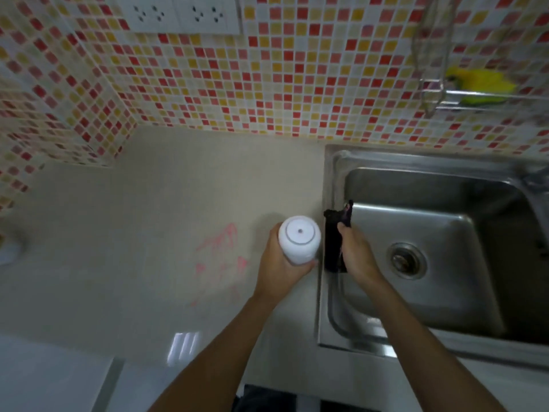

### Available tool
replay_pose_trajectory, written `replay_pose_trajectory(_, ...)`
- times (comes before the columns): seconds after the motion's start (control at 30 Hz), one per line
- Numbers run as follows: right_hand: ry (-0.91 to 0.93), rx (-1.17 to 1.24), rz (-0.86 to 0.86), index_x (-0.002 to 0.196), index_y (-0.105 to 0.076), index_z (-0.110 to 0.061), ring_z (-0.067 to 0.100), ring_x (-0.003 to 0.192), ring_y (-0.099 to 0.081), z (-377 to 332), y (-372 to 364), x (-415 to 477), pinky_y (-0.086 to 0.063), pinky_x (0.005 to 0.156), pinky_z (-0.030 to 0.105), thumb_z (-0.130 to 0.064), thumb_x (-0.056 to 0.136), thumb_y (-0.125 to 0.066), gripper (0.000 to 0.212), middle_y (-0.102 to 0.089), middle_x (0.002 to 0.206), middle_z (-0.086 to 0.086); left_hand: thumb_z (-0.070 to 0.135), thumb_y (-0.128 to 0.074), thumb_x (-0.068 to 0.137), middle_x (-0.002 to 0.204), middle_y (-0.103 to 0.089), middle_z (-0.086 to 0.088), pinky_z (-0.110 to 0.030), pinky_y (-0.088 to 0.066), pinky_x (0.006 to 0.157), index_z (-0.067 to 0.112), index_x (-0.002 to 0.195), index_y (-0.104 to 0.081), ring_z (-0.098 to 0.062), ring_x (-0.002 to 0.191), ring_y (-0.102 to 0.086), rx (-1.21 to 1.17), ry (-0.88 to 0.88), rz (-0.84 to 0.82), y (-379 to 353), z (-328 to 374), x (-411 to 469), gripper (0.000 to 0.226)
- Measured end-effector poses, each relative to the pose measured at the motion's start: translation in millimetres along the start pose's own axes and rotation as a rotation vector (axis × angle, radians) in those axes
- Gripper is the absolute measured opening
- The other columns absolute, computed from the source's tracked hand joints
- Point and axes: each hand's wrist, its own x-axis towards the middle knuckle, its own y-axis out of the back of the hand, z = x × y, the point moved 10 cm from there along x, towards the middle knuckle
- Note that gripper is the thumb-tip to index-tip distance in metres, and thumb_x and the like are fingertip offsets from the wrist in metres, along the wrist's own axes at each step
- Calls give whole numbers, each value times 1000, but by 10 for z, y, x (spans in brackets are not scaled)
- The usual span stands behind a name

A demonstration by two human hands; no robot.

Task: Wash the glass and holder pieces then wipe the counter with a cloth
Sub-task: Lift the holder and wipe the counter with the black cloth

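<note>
My left hand point(276, 263) grips a white cylindrical bottle point(299, 239) with a round cap, held upright over the counter point(178, 203) just left of the sink. My right hand point(356, 254) is closed on a dark cloth point(334, 242) that drapes over the left rim of the steel sink point(416, 162). Pink scribble marks point(222, 248) stain the beige counter to the left of the bottle. No glass or holder piece shows.
The sink basin has a round drain point(405, 260) and a tap at the right edge point(534, 188). A wire rack on the mosaic tile wall holds a yellow-green sponge point(478, 84). White sockets point(178, 13) sit high on the wall. A pale object point(9, 248) lies at the far left.
</note>
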Motion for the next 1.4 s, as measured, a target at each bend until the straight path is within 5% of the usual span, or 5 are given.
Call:
replay_pose_trajectory(0.33, 493, -1311, -118, 134, -53, -24, 34, 138, -33, -31, -926, -98, -12, 110, 61, -48, 97, -27, 51, -49, 143, 1, 30, -90, 57, 118, -55, 15, -1, -38, 84, 27, 130, -36, 7, 102, -54, 92, 30, 295, 1713, -65, 157, 91)
replay_pose_trajectory(0.57, 593, -1285, -11, 152, -17, -22, 30, 146, -16, -120, -1325, 114, -15, 113, 58, -38, 96, -21, 58, -19, 158, 5, 32, -88, 60, 122, -53, 12, -19, -43, 93, 19, 140, -31, 2, 108, -52, 190, 77, 453, 2744, -266, 119, 99)
replay_pose_trajectory(0.87, 965, -1166, -299, 149, -25, -36, 35, 141, -27, -13, -2833, -1242, -19, 109, 66, -50, 97, -33, 54, -24, 157, 0, 32, -88, 63, 128, -54, 11, -11, -44, 93, 22, 140, -30, 1, 112, -53, 124, 132, 477, 2913, -455, 136, 97)
replay_pose_trajectory(1.13, 557, -1207, -57, 151, -3, -38, 29, 147, -9, -420, -2321, 367, -6, 115, 58, -53, 99, -14, 55, -8, 161, -3, 30, -87, 64, 130, -52, 10, -9, -43, 95, 17, 141, -31, 1, 115, -52, 140, 99, 465, 3026, -397, 292, 97)
replay_pose_trajectory(1.4, 1108, -1331, -399, 148, -27, -35, 32, 138, -35, -76, -2512, -975, -20, 108, 65, -59, 95, -28, 58, -32, 154, -1, 29, -87, 64, 129, -53, 10, -16, -45, 98, 19, 139, -31, 0, 116, -53, 109, 91, 468, 3093, -371, 387, 94)
